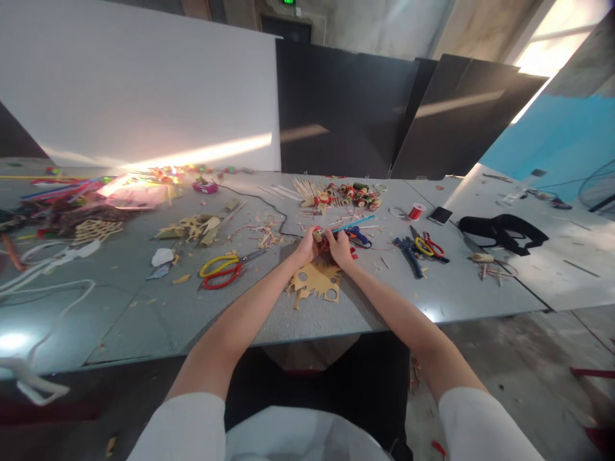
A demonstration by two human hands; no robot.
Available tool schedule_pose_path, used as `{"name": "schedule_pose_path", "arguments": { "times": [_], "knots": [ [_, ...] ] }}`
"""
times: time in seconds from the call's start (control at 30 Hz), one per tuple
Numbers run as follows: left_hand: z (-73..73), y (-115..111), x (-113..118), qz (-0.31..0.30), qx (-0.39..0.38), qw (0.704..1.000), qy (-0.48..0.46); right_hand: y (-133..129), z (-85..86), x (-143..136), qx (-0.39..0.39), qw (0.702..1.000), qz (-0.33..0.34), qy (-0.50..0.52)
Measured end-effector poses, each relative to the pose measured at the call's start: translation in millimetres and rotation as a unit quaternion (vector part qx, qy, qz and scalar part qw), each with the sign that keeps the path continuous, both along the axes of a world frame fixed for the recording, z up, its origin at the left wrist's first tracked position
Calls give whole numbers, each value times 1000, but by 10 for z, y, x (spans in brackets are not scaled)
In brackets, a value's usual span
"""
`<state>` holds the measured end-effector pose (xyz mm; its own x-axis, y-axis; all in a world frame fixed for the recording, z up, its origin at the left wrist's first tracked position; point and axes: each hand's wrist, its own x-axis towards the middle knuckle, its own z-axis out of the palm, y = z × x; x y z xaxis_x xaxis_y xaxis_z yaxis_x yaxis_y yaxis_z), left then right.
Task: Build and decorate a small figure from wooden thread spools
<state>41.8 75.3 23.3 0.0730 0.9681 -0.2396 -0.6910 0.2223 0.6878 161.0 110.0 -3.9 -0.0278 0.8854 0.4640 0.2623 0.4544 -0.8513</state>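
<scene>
My left hand (306, 250) and my right hand (339, 247) meet close together over the middle of the table. Between their closed fingers is a small bamboo piece (318, 236) with red on it, largely covered by the fingers. Directly below the hands lies a tan sheet (314, 282) with round holes and jagged cut edges. A blue glue gun (359, 236) rests just beyond my right hand, and a light-blue stick (358, 222) slants above it. Left of my forearm, scissors (223, 270) with one yellow and one red handle lie on the table.
Behind the hands are several red-banded bamboo pieces (358, 195) and thin sticks (307, 187). To the right are a red spool (416, 210), a phone (440, 215), pliers (410, 255), more scissors (427, 244) and a black strap-like object (502, 232). A dark cable (269, 203) crosses the table (158, 320).
</scene>
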Motion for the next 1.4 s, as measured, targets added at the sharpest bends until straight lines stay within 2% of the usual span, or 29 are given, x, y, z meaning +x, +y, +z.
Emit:
{"name": "schedule_pose_path", "arguments": {
  "times": [0.33, 0.57, 0.87, 1.23, 1.4],
  "knots": [
    [26, -49, 2, -15, 9, 1000, -3, -61, 36, -8, -20, 999, 18, 22],
    [-5, -10, 10, -6, 2, 1000, -10, -28, 9, 2, -25, 1000, -4, 11],
    [26, -38, 11, -1, 9, 1000, -10, -30, 47, 3, -27, 999, 19, 20],
    [13, -19, 17, -9, 0, 1000, -12, 16, -22, 10, -17, 1000, 16, 13],
    [1, -10, 8, 1, 1, 1000, -4, -1, 8, 5, -30, 999, 14, 15]
  ]
}}
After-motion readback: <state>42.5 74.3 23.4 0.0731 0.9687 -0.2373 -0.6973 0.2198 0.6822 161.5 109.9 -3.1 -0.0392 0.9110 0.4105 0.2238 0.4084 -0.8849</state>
